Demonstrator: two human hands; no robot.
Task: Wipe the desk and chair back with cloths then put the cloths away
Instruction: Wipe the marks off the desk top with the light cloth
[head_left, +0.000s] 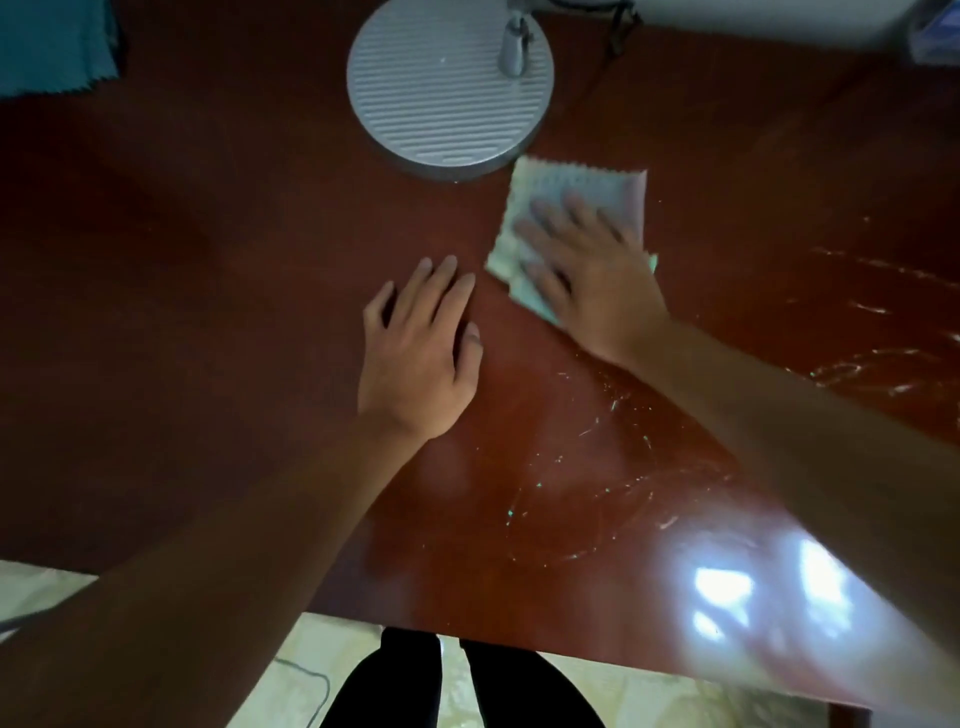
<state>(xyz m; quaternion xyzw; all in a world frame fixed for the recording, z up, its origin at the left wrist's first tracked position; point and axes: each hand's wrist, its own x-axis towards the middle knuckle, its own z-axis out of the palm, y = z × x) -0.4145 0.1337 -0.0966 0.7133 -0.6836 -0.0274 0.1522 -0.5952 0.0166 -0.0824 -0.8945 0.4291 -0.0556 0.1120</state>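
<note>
A pale folded cloth (571, 187) with zigzag edges lies on the dark red wooden desk (208, 312), just in front of a lamp base. My right hand (587, 275) presses flat on the cloth, fingers spread and pointing away from me. Left of it, my left hand (423, 348) rests palm down on the bare desk with nothing in it. A teal cloth (52, 47) lies at the desk's far left corner. No chair is in view.
A round ribbed grey lamp base (449, 88) with its stem stands at the back middle, touching the pale cloth's corner. A cable (618, 36) runs behind it. Scratches and glare mark the desk's right side. My legs and a tiled floor (337, 654) show below the front edge.
</note>
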